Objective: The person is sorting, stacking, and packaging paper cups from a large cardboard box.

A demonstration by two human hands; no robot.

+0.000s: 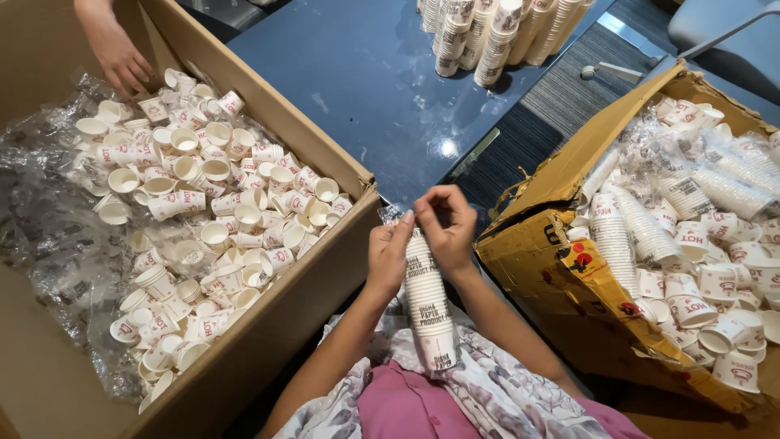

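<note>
A plastic-wrapped sleeve of stacked white paper cups point(429, 305) stands upright over my lap. My left hand point(389, 254) pinches the wrapper at the sleeve's top from the left. My right hand point(448, 228) grips the same top end from the right, fingers curled on the plastic. Both hands touch at the top of the sleeve.
A big cardboard box point(268, 317) at left holds several loose cups and clear plastic; another person's hand point(118, 57) reaches into its far corner. A torn cardboard box point(552, 260) at right holds sleeved and loose cups. More cup stacks point(487, 36) stand on the dark table point(366, 89).
</note>
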